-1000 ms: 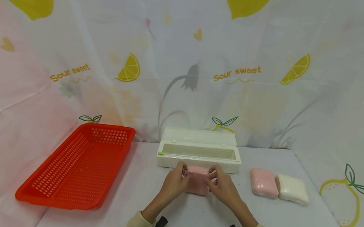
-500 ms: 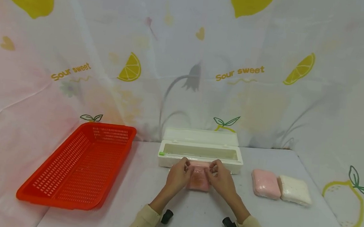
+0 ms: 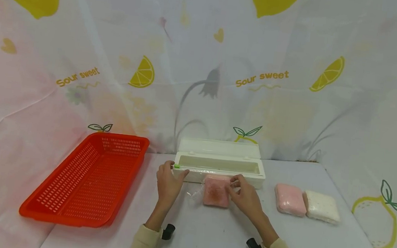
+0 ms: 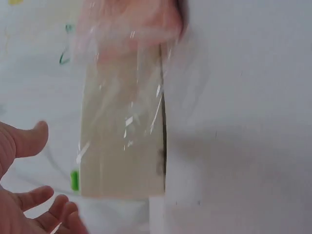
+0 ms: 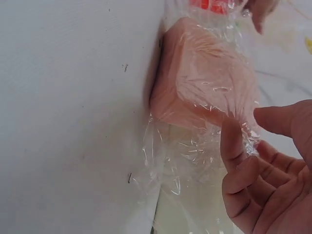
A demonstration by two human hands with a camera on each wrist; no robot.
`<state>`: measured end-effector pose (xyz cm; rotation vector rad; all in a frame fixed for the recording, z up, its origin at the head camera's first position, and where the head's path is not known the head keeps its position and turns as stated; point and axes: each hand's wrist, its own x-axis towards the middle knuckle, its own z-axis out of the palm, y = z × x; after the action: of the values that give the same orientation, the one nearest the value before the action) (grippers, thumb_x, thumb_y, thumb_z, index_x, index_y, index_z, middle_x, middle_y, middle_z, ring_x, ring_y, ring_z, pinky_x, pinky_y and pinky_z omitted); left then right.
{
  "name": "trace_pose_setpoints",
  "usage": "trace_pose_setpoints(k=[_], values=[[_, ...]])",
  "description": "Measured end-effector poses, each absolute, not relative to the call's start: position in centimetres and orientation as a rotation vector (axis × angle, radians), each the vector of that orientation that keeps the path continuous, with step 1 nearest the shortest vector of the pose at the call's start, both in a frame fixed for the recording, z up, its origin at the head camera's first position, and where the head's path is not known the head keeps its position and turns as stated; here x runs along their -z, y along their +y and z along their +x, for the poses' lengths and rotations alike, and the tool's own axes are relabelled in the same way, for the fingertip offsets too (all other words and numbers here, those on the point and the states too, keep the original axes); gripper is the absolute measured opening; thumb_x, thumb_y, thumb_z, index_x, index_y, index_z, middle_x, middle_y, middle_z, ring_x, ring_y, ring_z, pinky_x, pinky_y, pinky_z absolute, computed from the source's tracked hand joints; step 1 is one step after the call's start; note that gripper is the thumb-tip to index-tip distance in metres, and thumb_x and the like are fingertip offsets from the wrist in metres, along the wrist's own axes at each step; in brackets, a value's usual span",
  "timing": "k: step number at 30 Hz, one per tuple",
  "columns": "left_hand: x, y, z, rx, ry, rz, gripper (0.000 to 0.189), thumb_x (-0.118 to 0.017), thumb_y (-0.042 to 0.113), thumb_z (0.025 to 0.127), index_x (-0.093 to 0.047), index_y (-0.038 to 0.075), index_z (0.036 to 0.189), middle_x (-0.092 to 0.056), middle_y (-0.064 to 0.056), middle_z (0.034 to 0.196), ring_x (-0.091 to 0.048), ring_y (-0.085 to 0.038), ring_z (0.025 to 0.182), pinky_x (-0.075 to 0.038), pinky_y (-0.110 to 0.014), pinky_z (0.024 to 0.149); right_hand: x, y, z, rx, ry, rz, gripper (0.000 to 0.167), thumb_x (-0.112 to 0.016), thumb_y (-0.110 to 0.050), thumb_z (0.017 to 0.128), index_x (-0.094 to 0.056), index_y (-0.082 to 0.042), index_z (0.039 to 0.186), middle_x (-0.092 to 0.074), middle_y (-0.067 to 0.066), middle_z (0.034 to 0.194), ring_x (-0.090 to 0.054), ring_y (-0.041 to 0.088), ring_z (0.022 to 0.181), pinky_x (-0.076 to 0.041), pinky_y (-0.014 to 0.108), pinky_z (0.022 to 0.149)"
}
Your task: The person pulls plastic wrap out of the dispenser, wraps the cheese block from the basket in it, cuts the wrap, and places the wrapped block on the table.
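A pink square block (image 3: 216, 191) with a brownish patch on its near face stands at the front of a white cling film dispenser (image 3: 236, 179). Clear cling film (image 5: 195, 161) lies creased over the block and spreads past both its sides. My left hand (image 3: 169, 183) is at the dispenser's left end, thumb and fingers spread apart, near a green slider (image 4: 74, 180). At the block's right edge is my right hand (image 3: 246, 196). Its index fingertip touches the film, with a gap between thumb and finger in the right wrist view.
To the left stands a red perforated basket (image 3: 116, 196). A film-wrapped pink block (image 3: 289, 200) and a white one (image 3: 321, 207) lie side by side at the right. The dispenser's lid (image 3: 219, 147) is raised, close to the lemon-printed backdrop (image 3: 199, 112).
My left hand has let go of the film at the block's left edge and moved left to the dispenser's end. The right hand's fingers have loosened at the right edge.
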<state>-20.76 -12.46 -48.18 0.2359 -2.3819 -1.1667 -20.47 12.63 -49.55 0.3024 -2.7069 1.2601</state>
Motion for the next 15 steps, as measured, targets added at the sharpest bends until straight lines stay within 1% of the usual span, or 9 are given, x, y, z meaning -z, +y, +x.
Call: trace_pose_setpoints(k=[3,5,7,10,13,15], values=[[48.6,-14.0,-21.6,1.285,-2.399,0.263,0.066,-0.084,0.027,0.08,-0.051,-0.002,0.13,-0.052,-0.023,0.122,-0.051,-0.037,0.107,-0.046,-0.05,0.087,49.5,12.7,-20.3,-1.261,-2.713,0.302,0.025,-0.07,-0.021,0.092,-0.058,-0.013,0.112,-0.069,0.004,0.096,-0.058,0.01,0.065,-0.049,0.028,0.054],[49.0,-14.7,-22.2,1.337,-2.414,0.248,0.072,-0.084,0.028,0.079,-0.049,-0.002,0.135,-0.052,-0.025,0.127,-0.055,-0.039,0.107,-0.049,-0.052,0.086,49.4,12.7,-20.2,-1.259,-2.722,0.293,0.025,-0.07,-0.021,0.092,-0.058,-0.013,0.113,-0.069,0.004,0.096,-0.058,0.01,0.065,-0.049,0.028,0.055],[49.4,-15.1,-22.7,1.384,-2.414,0.218,0.074,-0.085,0.028,0.079,-0.049,-0.002,0.137,-0.054,-0.024,0.129,-0.06,-0.038,0.102,-0.052,-0.05,0.083,49.4,12.7,-20.2,-1.26,-2.729,0.283,0.024,-0.069,-0.021,0.093,-0.058,-0.013,0.113,-0.069,0.004,0.097,-0.058,0.011,0.066,-0.049,0.028,0.056],[50.1,-15.5,-23.2,1.444,-2.404,0.175,0.068,-0.086,0.028,0.078,-0.056,0.003,0.134,-0.059,-0.018,0.128,-0.065,-0.032,0.088,-0.054,-0.043,0.073,49.4,12.6,-20.1,-1.252,-2.732,0.275,0.024,-0.069,-0.02,0.093,-0.059,-0.013,0.114,-0.069,0.005,0.098,-0.058,0.011,0.068,-0.049,0.027,0.057],[50.7,-15.6,-23.5,1.5,-2.371,0.153,0.062,-0.087,0.025,0.076,-0.061,0.009,0.129,-0.062,-0.011,0.125,-0.064,-0.024,0.076,-0.051,-0.033,0.064,49.3,12.6,-19.9,-1.249,-2.721,0.278,0.024,-0.068,-0.019,0.093,-0.059,-0.013,0.114,-0.069,0.005,0.097,-0.059,0.011,0.069,-0.05,0.027,0.058],[51.1,-15.7,-23.8,1.537,-2.333,0.149,0.06,-0.089,0.024,0.074,-0.063,0.01,0.127,-0.063,-0.009,0.122,-0.062,-0.021,0.073,-0.05,-0.028,0.061,49.3,12.6,-19.8,-1.245,-2.713,0.282,0.024,-0.068,-0.019,0.093,-0.059,-0.013,0.114,-0.068,0.005,0.098,-0.059,0.011,0.07,-0.05,0.027,0.058]])
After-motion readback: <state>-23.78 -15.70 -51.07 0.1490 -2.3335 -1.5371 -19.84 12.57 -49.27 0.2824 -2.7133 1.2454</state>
